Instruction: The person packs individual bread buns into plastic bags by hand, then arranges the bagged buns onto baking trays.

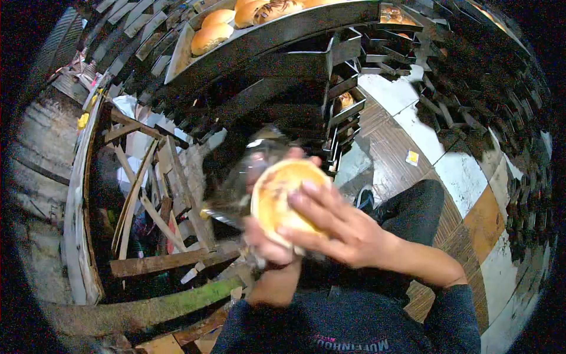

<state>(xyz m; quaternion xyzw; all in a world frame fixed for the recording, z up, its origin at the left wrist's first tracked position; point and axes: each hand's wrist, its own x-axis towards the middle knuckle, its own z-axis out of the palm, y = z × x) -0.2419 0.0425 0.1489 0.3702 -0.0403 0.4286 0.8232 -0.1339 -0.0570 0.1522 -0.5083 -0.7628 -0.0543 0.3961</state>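
Note:
A round golden-brown bun point(282, 203) is in front of me, its browned top facing up. My left hand point(269, 242) cups it from below and the left, with the thumb along its lower edge and fingertips showing past the far rim. My right hand point(342, 227) lies across the bun's right side, its fingers bent over the top and blurred by motion. A clear plastic bag point(236, 192) bulges out beyond my left hand, on the far left side of the bun. Much of the left palm is hidden behind the bun.
A metal tray point(283, 36) of several buns point(212, 38) stands at the top, above stacked dark trays point(345, 115). Broken wooden boards point(156, 262) lean at left. A small yellow-and-white packet point(412, 157) lies on the tiled floor point(463, 183).

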